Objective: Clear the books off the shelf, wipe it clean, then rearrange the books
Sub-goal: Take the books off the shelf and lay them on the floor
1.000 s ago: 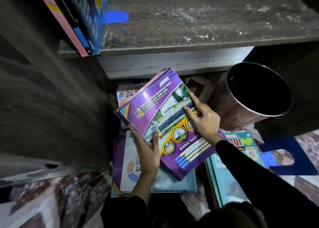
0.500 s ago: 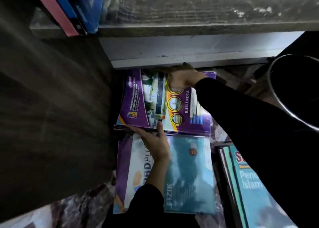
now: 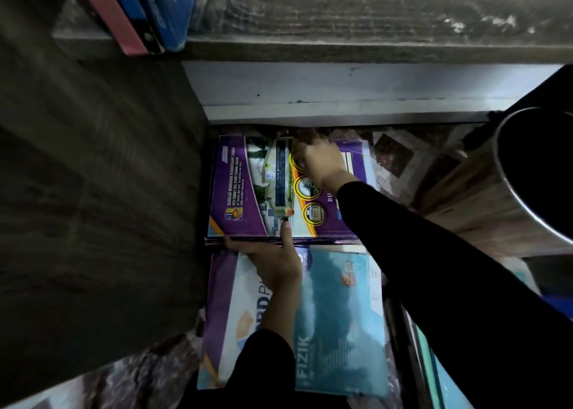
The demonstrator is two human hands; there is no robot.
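Step in hand, judged: clearing. The shelf [image 3: 372, 15] looks dusty and unwiped, and a pink and blue upright books [image 3: 148, 8] group is on it at the far left.

- A purple book [image 3: 242, 191], possibly the top of a thin stack, is held flat and low over the floor [image 3: 397, 157], under the shelf's front edge and beside the dark side panel.
- Its near edge is gripped by the left hand [image 3: 273, 260]: the thumb is laid on the cover and the fingers [image 3: 238, 245] are tucked beneath.
- The right hand [image 3: 319, 160] is placed on the far part of the cover. Its fingers are lost in shadow and blur, so whether they grip or only press cannot be told.
- A teal FIZIK book [image 3: 338, 315] is laid on a white book [image 3: 248, 300] just in front, on the floor.
- A metal bin [image 3: 527, 185] is seen at the right.

Next move, judged: the purple book is to be let down square and released. After that the upright books must be taken off before any wiping can be done. Care is needed that the pile is not knocked askew against the panel.
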